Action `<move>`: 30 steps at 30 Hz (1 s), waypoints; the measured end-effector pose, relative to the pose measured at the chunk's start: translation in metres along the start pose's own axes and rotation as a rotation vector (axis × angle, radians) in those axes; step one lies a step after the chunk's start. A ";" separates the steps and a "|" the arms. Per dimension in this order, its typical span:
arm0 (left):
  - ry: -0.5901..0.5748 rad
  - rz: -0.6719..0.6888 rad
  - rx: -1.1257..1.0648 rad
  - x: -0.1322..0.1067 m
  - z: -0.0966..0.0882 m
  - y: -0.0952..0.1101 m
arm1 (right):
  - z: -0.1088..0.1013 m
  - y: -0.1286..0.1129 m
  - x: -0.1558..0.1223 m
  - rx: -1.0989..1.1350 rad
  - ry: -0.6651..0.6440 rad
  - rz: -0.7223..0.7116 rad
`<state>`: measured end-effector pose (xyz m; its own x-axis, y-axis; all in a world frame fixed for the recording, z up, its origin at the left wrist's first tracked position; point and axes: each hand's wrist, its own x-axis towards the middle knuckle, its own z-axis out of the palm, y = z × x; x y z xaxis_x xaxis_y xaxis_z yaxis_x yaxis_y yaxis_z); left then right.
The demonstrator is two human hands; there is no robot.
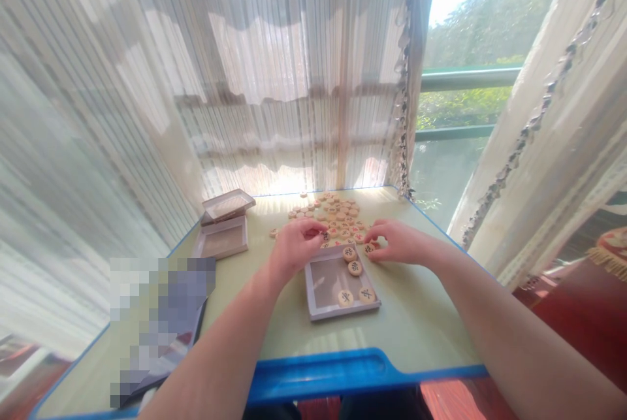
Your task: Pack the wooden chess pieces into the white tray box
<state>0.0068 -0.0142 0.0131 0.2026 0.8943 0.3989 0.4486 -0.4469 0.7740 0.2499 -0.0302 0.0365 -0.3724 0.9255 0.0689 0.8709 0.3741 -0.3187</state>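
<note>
A shallow box tray [321, 286] sits on the table in front of me, with several round wooden xiangqi pieces [354, 268] inside, marked with dark characters. Beyond its far left corner, my left hand [298, 243] has its thumb and fingers closed at a xiangqi piece [325, 236]. To the right of the tray, my right hand [399, 242] pinches another xiangqi piece [369, 249] between thumb and fingers, low over the table. A loose pile of xiangqi pieces [340, 211] spreads out past both hands; some show red characters, others dark ones.
Another box part [223, 238] and a tilted one [228, 203] lie at the far left. A dark flat object [183, 315], partly pixelated, rests at the near left. The pale table [421, 335] has a blue edge. Sheer curtains [294, 80] and a window stand behind.
</note>
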 end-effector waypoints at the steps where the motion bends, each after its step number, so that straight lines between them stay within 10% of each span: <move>1: -0.011 -0.011 -0.047 -0.001 0.000 0.001 | -0.001 -0.001 0.000 0.005 0.015 -0.011; 11: -0.115 -0.177 -0.313 -0.010 0.002 0.026 | 0.006 -0.030 -0.006 0.233 0.446 -0.282; 21: -0.203 -0.240 -0.498 -0.015 0.009 0.032 | 0.017 -0.040 -0.009 0.176 0.519 -0.406; 30: -0.069 0.206 0.239 -0.015 0.001 0.024 | 0.001 -0.031 -0.013 0.127 0.141 -0.230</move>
<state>0.0153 -0.0381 0.0256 0.3650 0.7889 0.4943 0.5825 -0.6077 0.5398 0.2279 -0.0539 0.0448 -0.4994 0.8196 0.2808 0.7184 0.5729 -0.3946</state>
